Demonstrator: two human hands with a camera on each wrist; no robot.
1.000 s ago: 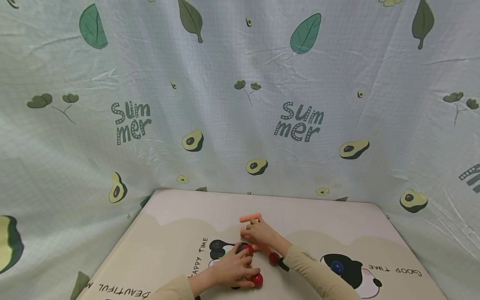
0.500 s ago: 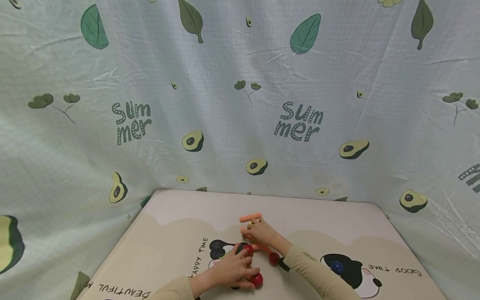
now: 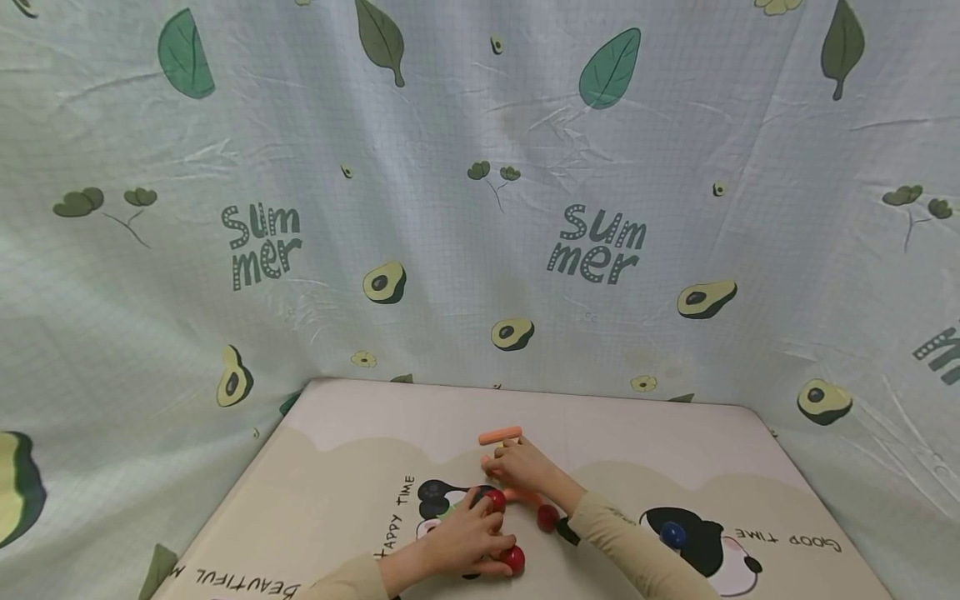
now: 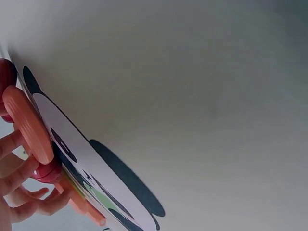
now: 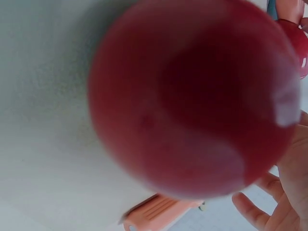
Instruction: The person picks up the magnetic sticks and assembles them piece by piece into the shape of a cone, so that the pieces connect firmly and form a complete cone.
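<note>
My left hand (image 3: 467, 540) spans two red balls, its fingers bent over the farther red ball (image 3: 496, 500) and its lower fingers against the nearer red ball (image 3: 513, 559). Between these balls, the left wrist view shows a ribbed orange piece (image 4: 29, 125) beside the fingers (image 4: 21, 175). Just beyond, my right hand (image 3: 525, 467) bends its fingers round an orange stick (image 3: 485, 461), mostly hidden under it; a bit of yellow shows at the fingertips. A third red ball (image 3: 547, 517) lies beside my right forearm and fills much of the right wrist view.
Another orange stick (image 3: 500, 435) lies beyond my right hand, and a further orange piece (image 3: 525, 497) reaches towards the third ball. A blue ball (image 3: 672, 535) rests at the right on the table (image 3: 360, 417) with printed cartoons. A patterned curtain (image 3: 450, 208) hangs behind.
The yellow bit at my right fingertips shows more than a second ago. Both hands otherwise stay where they were, and the pieces have not visibly moved.
</note>
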